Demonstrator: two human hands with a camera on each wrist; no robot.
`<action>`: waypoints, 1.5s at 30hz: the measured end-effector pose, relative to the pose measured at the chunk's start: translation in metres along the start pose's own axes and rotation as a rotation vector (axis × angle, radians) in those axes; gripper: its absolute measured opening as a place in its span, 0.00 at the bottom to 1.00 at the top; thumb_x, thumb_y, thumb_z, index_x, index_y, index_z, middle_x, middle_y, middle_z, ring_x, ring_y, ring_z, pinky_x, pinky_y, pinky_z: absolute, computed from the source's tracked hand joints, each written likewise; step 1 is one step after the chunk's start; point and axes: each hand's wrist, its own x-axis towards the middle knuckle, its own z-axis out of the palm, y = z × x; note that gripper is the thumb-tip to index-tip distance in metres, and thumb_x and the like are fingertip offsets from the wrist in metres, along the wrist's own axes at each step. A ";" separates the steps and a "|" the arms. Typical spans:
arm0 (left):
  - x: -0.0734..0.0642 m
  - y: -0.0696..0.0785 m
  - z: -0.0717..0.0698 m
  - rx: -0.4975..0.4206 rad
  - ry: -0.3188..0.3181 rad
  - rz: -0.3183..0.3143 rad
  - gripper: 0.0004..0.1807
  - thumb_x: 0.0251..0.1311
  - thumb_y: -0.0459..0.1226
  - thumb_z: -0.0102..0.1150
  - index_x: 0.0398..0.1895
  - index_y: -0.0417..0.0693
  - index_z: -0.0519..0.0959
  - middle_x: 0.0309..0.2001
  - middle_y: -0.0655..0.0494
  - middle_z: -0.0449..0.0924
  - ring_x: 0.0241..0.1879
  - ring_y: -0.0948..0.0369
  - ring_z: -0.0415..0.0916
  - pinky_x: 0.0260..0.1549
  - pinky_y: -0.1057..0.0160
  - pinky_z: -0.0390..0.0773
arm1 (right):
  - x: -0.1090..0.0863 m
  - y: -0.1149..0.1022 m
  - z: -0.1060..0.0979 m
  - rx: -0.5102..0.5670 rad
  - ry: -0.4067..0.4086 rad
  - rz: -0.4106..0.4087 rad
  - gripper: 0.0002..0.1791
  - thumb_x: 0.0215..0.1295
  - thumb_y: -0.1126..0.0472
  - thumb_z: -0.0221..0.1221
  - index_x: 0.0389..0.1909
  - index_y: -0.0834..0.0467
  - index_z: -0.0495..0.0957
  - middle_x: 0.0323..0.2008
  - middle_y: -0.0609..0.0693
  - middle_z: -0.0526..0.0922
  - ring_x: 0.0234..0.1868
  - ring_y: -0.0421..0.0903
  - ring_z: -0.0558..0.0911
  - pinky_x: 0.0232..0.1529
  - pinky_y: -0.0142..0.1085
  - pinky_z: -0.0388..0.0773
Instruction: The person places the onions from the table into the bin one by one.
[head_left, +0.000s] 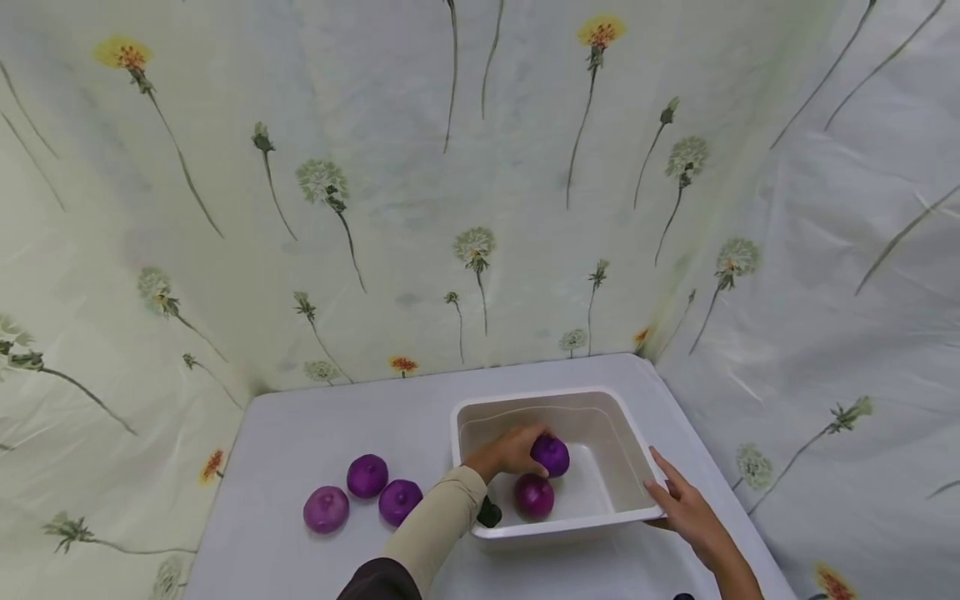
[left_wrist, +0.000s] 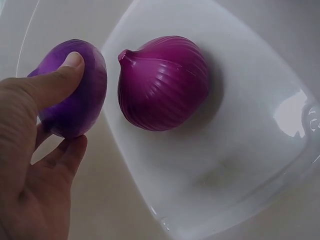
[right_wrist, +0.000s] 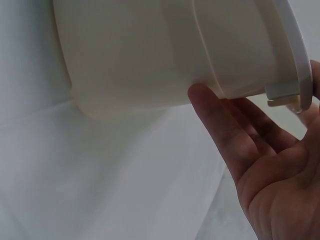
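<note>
My left hand point(head_left: 517, 450) reaches into the white plastic bin point(head_left: 626, 433) and pinches a purple onion point(head_left: 551, 457) between thumb and fingers. In the left wrist view, that smooth violet onion point(left_wrist: 92, 95) is held beside a glossy magenta onion point(left_wrist: 162, 85), which rests on the bin's floor. A small gap separates the two. At the bin's front right corner, my right hand point(head_left: 686, 508) grips the rim. The right wrist view has its fingers point(right_wrist: 220, 120) against the outer wall below the rim, the thumb partly cut off at the frame's edge.
Left of the bin, three more onions sit on the white-covered table point(head_left: 300, 442): a paler one point(head_left: 326, 510) and two violet ones, one at the back point(head_left: 367, 477) and one nearer the bin point(head_left: 400, 502). A flower-printed curtain point(head_left: 390, 208) hangs behind and along the sides.
</note>
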 end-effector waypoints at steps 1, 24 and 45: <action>0.001 0.000 0.001 0.006 -0.004 -0.001 0.33 0.50 0.42 0.78 0.60 0.54 0.73 0.57 0.56 0.80 0.57 0.61 0.76 0.58 0.65 0.74 | 0.000 0.000 0.000 -0.001 0.001 0.002 0.42 0.75 0.46 0.54 0.81 0.41 0.40 0.74 0.74 0.54 0.54 0.62 0.83 0.47 0.53 0.84; -0.003 0.004 0.002 0.069 -0.100 -0.101 0.33 0.50 0.38 0.77 0.58 0.52 0.70 0.53 0.53 0.79 0.54 0.60 0.77 0.55 0.66 0.75 | 0.000 0.000 0.001 0.000 0.019 -0.010 0.42 0.75 0.46 0.54 0.81 0.42 0.40 0.74 0.73 0.56 0.56 0.66 0.81 0.46 0.52 0.84; -0.007 0.004 0.008 0.130 -0.185 -0.159 0.34 0.51 0.39 0.76 0.61 0.53 0.71 0.52 0.55 0.76 0.52 0.62 0.73 0.54 0.65 0.75 | -0.003 0.000 0.002 0.009 0.027 -0.003 0.42 0.74 0.46 0.54 0.81 0.42 0.41 0.73 0.73 0.56 0.55 0.64 0.82 0.46 0.53 0.84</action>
